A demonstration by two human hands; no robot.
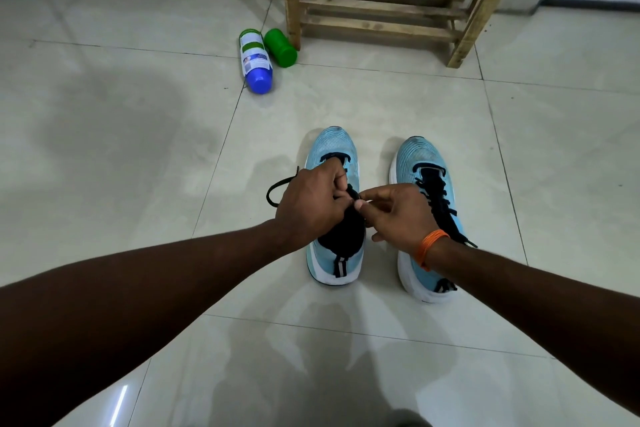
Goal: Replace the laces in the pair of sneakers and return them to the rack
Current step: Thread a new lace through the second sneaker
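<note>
Right sneaker (427,204) looks laced; my left hand (311,204) and right hand (398,215) both pinch the black lace (277,189) on the left sneaker (332,156), rack (381,10) trip pending.

The glossy pale tiled floor (121,121) carries two light-blue knit sneakers with black laces (334,149) (424,163) side by side — farther off, a blue-capped white bottle (255,61) and green plastic bottle (280,47) lying down, beside a wooden slatted rack (381,10).

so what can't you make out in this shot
- Head view: lacing on the left sneaker, covered by both hands.
- What the left hand and right hand do to the lace: the grip is hidden by fingers.
- Rack top, cut off by the frame edge.
- Bottle label, too small.
</note>
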